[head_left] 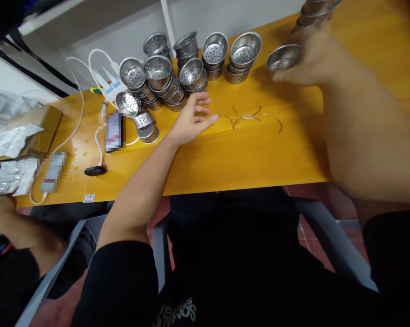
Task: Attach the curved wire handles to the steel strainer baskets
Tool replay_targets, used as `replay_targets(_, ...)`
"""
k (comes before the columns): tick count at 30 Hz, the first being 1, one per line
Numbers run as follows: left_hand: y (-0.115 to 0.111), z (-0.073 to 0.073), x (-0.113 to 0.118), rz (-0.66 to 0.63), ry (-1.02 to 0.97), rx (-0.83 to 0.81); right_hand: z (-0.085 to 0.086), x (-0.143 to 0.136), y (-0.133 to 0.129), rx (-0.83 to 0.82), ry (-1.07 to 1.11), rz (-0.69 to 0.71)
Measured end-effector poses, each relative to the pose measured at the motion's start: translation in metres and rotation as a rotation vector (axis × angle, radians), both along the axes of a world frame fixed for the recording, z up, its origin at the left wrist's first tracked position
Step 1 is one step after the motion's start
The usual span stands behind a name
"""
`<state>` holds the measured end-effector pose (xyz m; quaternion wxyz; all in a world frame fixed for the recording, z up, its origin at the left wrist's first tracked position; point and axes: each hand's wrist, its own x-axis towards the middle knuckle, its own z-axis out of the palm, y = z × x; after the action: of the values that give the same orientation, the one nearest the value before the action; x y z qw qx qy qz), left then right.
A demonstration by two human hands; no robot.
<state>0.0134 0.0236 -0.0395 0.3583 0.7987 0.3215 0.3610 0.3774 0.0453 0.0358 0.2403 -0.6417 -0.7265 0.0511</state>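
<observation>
My left hand [191, 121] is open above the table, fingers spread and palm turned to the right. Its thumb tip comes close to the end of several thin, curved copper-coloured wires [247, 116]; whether they touch I cannot tell. My right hand [308, 59], smeared by motion, is around the side of a small metal cup [283, 59], its thumb along the cup's near side. Right behind that hand rises a stack of metal cups [313, 16], partly hidden by it. Several stacks of perforated metal cups [191, 75] stand along the back, some tilted.
At the left are a phone [114, 131], a white power strip [113, 86] with cables, a black oval device [95, 170] and a second phone [54, 171]. A cardboard box [44, 125] with plastic wrapping lies farther left. Another person's arm [31, 236] rests at the lower left.
</observation>
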Motion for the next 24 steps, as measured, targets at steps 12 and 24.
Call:
replay_targets(12, -0.013, 0.015, 0.005, -0.067, 0.14, 0.129, 0.02, -0.1, -0.066, -0.002, 0.252, 0.725)
replay_targets(24, -0.004, 0.006, 0.002, -0.015, 0.156, 0.155, 0.021, -0.026, -0.027, -0.387, -0.233, 0.326)
